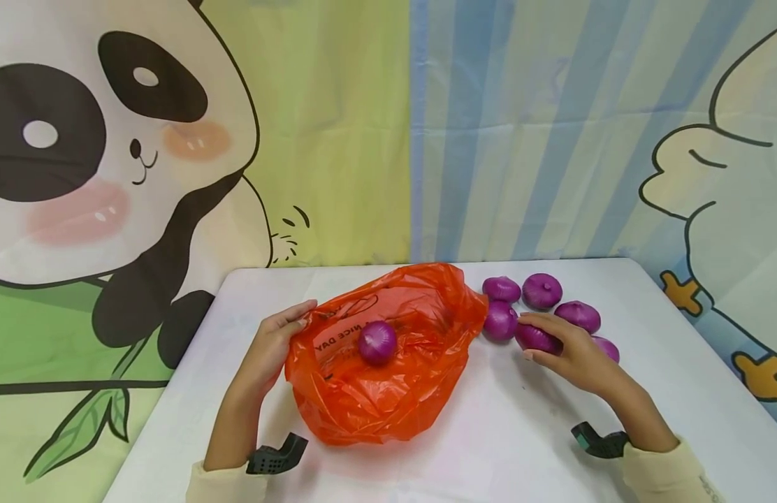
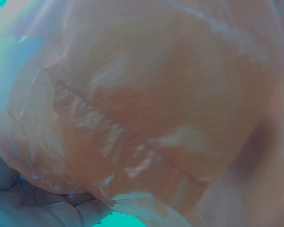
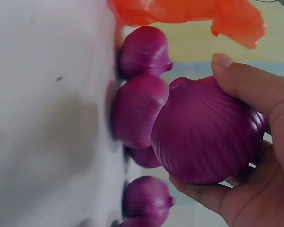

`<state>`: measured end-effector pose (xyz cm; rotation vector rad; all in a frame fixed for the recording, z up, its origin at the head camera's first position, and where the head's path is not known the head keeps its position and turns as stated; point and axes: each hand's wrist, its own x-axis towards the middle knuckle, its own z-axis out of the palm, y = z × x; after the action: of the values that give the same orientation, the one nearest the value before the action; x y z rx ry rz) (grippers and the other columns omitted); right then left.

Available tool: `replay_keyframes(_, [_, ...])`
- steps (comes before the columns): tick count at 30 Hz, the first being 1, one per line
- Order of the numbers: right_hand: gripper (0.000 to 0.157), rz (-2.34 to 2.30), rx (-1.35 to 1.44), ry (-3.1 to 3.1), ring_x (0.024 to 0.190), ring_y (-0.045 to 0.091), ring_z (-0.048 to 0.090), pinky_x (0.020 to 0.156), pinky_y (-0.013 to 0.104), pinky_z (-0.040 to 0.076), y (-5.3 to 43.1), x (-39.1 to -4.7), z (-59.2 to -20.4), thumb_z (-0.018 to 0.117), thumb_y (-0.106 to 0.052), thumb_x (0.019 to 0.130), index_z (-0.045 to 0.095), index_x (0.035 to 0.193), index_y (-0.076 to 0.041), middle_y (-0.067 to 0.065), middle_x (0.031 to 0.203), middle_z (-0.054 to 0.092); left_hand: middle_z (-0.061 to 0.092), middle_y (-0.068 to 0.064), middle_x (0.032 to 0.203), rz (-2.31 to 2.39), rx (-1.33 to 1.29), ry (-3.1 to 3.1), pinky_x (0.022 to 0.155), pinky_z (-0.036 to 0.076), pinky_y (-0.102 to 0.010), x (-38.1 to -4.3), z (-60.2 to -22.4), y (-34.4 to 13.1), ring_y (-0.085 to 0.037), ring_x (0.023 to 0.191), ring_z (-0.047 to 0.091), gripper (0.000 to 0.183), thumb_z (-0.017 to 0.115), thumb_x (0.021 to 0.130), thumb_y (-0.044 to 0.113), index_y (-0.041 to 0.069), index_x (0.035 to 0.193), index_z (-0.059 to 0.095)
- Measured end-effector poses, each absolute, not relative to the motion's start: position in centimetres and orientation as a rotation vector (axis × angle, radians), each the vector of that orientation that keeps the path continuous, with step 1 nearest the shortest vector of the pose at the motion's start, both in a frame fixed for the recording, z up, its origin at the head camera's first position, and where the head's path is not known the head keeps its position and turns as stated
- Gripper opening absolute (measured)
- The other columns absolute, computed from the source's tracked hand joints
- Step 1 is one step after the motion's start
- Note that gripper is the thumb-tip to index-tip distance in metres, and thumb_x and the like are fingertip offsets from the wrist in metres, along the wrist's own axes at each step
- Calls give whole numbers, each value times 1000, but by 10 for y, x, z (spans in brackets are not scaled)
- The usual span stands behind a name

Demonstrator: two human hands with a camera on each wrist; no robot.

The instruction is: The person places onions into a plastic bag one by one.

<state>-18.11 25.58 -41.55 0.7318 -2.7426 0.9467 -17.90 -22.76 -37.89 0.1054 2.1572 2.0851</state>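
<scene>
My right hand [image 1: 574,353] grips a purple onion [image 3: 208,130], thumb on one side and fingers on the other. In the head view that onion overlaps the group of other onions around it. At the left, my left hand [image 1: 272,349] pinches the rim of an orange-red plastic bag [image 1: 388,412] between thumb and fingers. The bag's mouth is spread wide toward the head camera, and a single onion [image 1: 377,342] lies inside it. Crumpled film [image 2: 142,118] fills most of the left wrist view, with part of the left hand at the lower left.
Several more purple onions [image 1: 542,290] stand on the white table [image 1: 502,447] to the right of the bag. Behind the table hangs a cartoon cloth [image 1: 338,140] with a panda. A dark camera mount sits on each wrist.
</scene>
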Motion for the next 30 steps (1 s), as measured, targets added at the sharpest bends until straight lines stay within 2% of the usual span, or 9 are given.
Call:
replay_keyframes(6, [56,984,766,-2695,115,42,53,76,52,56,251,-180,-403,79,-15,81,58,132,-5,15,130,58,42,-17,146,2087,111,2151,97,44,-43,-178,-379,-227,-32,126,50,45,32,101,4,-1,146,40])
replay_keyframes(13, [56,1062,783,-2674,110,43,56,75,48,57,247,-179,-389,78,-13,82,58,134,-11,15,132,56,43,-18,146,2097,112,2148,97,44,-43,-178,-378,-226,-32,127,49,45,33,101,4,-2,146,41])
replay_keyframes(18, [57,1141,751,-2700,114,44,54,75,45,58,243,-176,-379,77,-16,84,56,137,-15,16,137,51,42,-18,146,2094,117,2151,95,46,-41,-177,-379,-226,-33,127,49,45,32,101,4,-2,146,40])
replay_keyframes(22, [59,1194,776,-2677,115,43,53,75,44,58,236,-175,-368,77,-14,84,55,138,-13,16,138,50,42,-18,146,2094,123,2150,96,46,-40,-177,-378,-226,-32,127,49,45,32,101,4,-2,145,41])
replay_keyframes(30, [60,1354,858,-2645,122,41,48,81,43,56,211,-180,-349,76,-13,85,53,140,-18,10,141,48,42,-18,146,2091,122,2155,97,44,-43,-178,-378,-227,-33,127,49,45,32,101,3,-2,146,40])
